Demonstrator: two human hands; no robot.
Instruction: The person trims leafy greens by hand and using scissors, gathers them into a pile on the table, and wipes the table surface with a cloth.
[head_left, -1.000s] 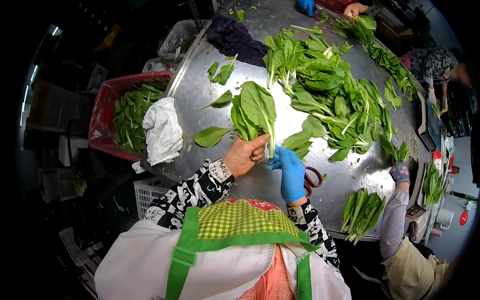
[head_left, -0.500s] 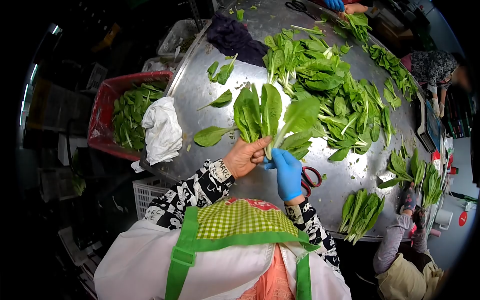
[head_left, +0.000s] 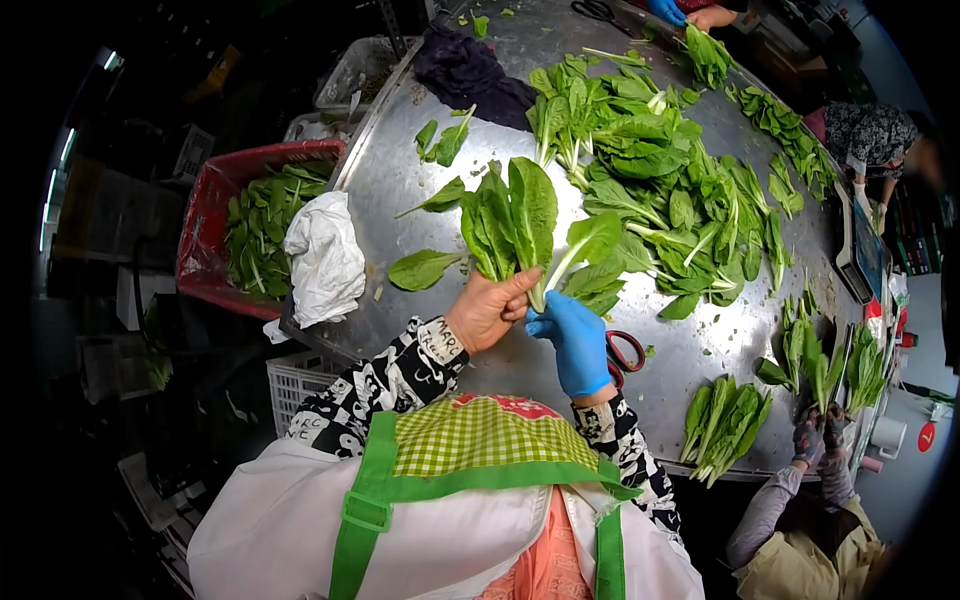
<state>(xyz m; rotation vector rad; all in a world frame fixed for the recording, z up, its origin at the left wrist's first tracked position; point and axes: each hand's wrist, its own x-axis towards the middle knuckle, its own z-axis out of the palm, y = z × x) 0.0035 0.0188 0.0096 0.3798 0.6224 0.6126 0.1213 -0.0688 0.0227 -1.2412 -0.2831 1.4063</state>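
Observation:
My bare left hand (head_left: 490,312) is closed round the stems of a small bunch of leafy greens (head_left: 510,215), whose blades stand up and away from me. Right beside it, my right hand (head_left: 572,345) in a blue glove pinches the pale stem end of a single leaf (head_left: 592,238), which leans out to the right. The fingertips of both hands nearly meet at the stems. Red-handled scissors (head_left: 625,352) lie on the metal table (head_left: 440,345) by the right glove, their blades hidden. Loose leaves (head_left: 425,270) lie left of the bunch.
A large heap of greens (head_left: 660,190) covers the table's middle right. One bundle (head_left: 725,428) lies nearer me. A red crate (head_left: 205,225) of leaves, a white cloth (head_left: 325,260) and a dark cloth (head_left: 470,75) are leftward. Co-workers handle greens at the right and far edges; a scale (head_left: 855,250) stands there.
The single leaf at my right hand has turned and shifted slightly, and the bunch in my left hand has closed up. At lower right, a co-worker's hands have lifted some greens.

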